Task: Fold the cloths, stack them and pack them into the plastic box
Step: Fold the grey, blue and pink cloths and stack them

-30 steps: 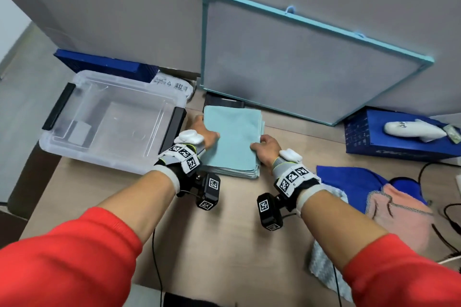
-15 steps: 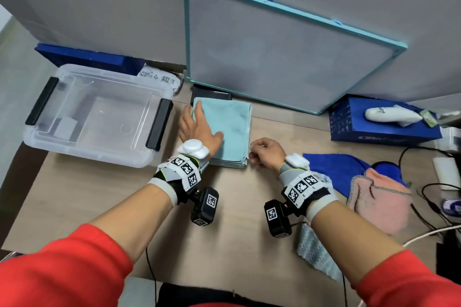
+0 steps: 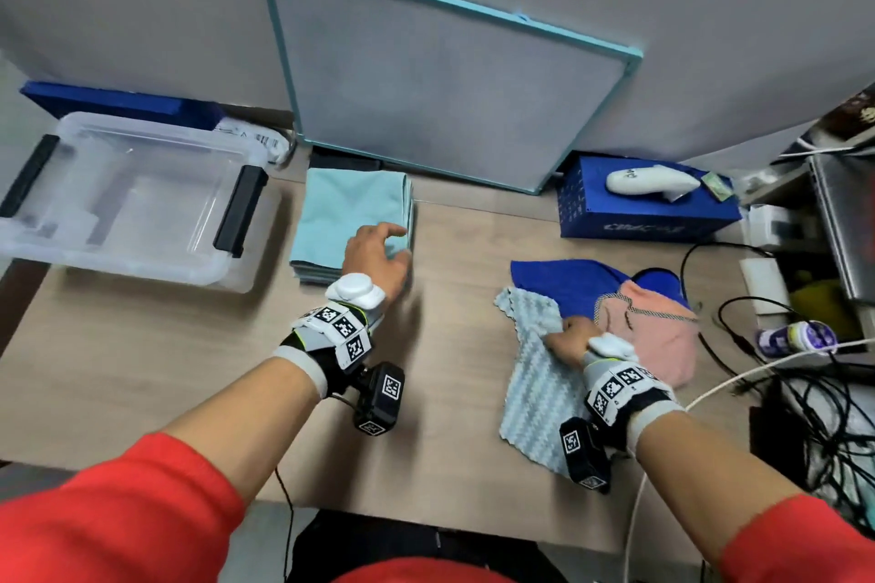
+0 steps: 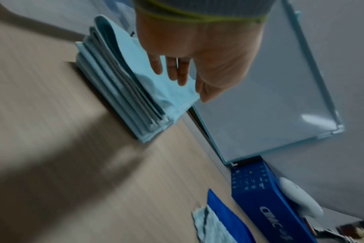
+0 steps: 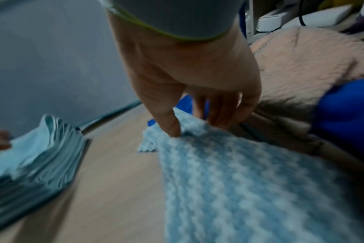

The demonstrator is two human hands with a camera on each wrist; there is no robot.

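A stack of folded light-blue cloths (image 3: 350,213) (image 4: 125,82) (image 5: 31,156) lies on the table beside the clear plastic box (image 3: 61,246), which holds no cloth. My left hand (image 3: 395,241) (image 4: 189,88) hovers over the stack's near right corner with relaxed fingers and holds nothing. To the right, a wavy pale-blue cloth (image 3: 535,393) (image 5: 239,180) lies spread out. My right hand (image 3: 554,334) (image 5: 194,127) pinches it near its far edge between thumb and fingers. A dark-blue cloth (image 3: 568,284) (image 5: 343,106) and a pink cloth (image 3: 648,327) (image 5: 301,65) lie unfolded just behind it.
A teal-framed board (image 3: 450,99) leans on the wall behind the stack. A blue carton (image 3: 648,223) with a white device on it stands at the back right. Cables (image 3: 805,369) and small items crowd the right edge. Bare tabletop (image 3: 189,369) lies in front of the box.
My right hand left the stack, moved right and took hold of the wavy pale-blue cloth. My left hand slid across the stack top to its near right corner.
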